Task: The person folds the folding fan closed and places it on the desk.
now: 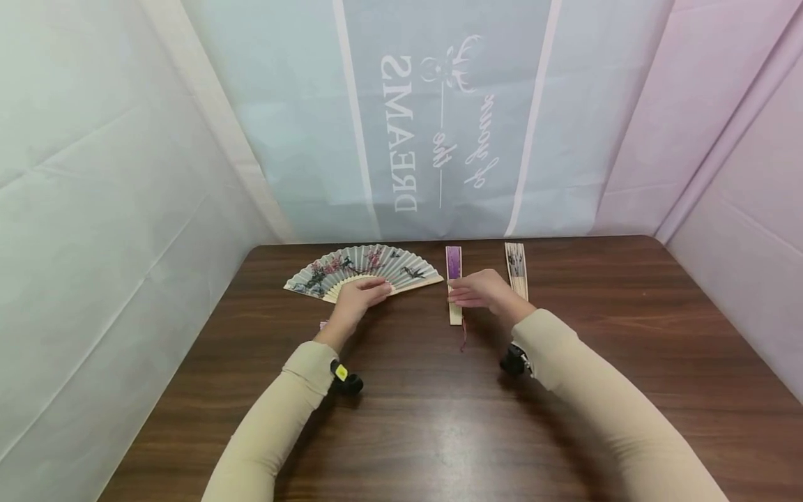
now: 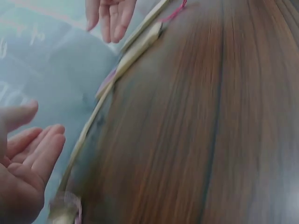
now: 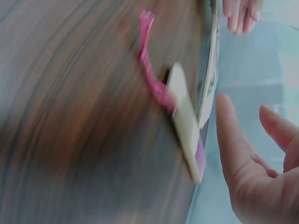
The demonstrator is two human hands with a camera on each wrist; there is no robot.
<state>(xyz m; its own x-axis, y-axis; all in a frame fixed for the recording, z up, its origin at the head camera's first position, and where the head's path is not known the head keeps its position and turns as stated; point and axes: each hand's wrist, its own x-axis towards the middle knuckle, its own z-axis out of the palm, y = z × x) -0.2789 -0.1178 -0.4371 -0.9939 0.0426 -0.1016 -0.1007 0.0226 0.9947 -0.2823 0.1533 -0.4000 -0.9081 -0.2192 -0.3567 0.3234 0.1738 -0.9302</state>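
Observation:
A spread folding fan (image 1: 401,263), pale with pink blossoms and dark birds, lies at the back left of the table. My left hand (image 1: 359,301) hovers around its ribbed lower part; in the left wrist view the fingers (image 2: 44,154) are extended and hold nothing. To its right lies a folded purple fan (image 1: 454,263) with a pink tassel (image 3: 148,70). My right hand (image 1: 486,289) is beside and above this fan, overlapping it in the head view. In the right wrist view, its straight fingers (image 3: 229,135) and thumb stand apart with nothing between them.
Farther right, another folded fan (image 1: 516,263), white with dark markings, lies partly behind the right hand. The dark wooden table (image 1: 426,432) meets a pale blue printed cloth (image 1: 439,139) at its back edge. White sheets (image 1: 94,209) hang on both sides.

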